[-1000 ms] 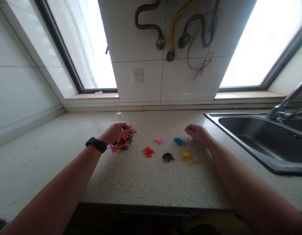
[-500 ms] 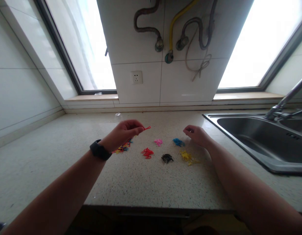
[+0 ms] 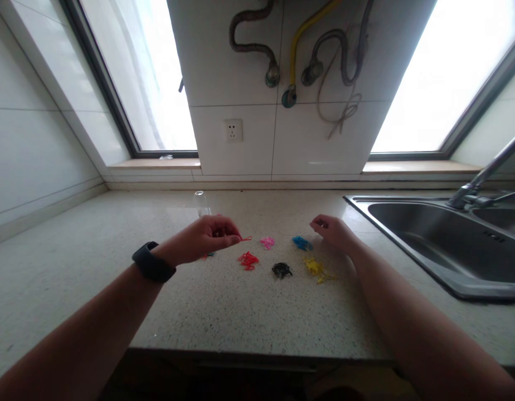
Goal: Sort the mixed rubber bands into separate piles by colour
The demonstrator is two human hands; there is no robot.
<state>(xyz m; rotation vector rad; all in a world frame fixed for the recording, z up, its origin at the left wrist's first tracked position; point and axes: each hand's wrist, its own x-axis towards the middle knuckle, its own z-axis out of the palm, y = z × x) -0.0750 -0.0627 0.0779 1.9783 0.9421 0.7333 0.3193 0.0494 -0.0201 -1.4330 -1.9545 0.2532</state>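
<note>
My left hand (image 3: pixel 211 236), with a dark watch (image 3: pixel 152 263) at the wrist, pinches a small red rubber band (image 3: pixel 246 239) between thumb and forefinger. The band hangs out past the fingertips, just above a red pile of bands (image 3: pixel 248 260). Behind and below that hand, a mixed-colour heap (image 3: pixel 208 255) is mostly hidden. My right hand (image 3: pixel 329 228) rests by the blue pile (image 3: pixel 302 243) with its fingers curled closed; whether anything is in them is hidden. Small piles of pink (image 3: pixel 267 243), black (image 3: pixel 281 270) and yellow (image 3: pixel 316 268) bands lie between and in front of the hands.
A clear glass or cup (image 3: pixel 201 204) stands behind my left hand on the speckled counter (image 3: pixel 224 317). At the right is a steel sink (image 3: pixel 433 245) with a faucet (image 3: pixel 470 189). Tiled wall, hoses and a socket (image 3: pixel 233 131) are at the back.
My left hand has come down and slightly toward me with the red rubber band, now close over the red pile. My right hand has stayed nearly where it was.
</note>
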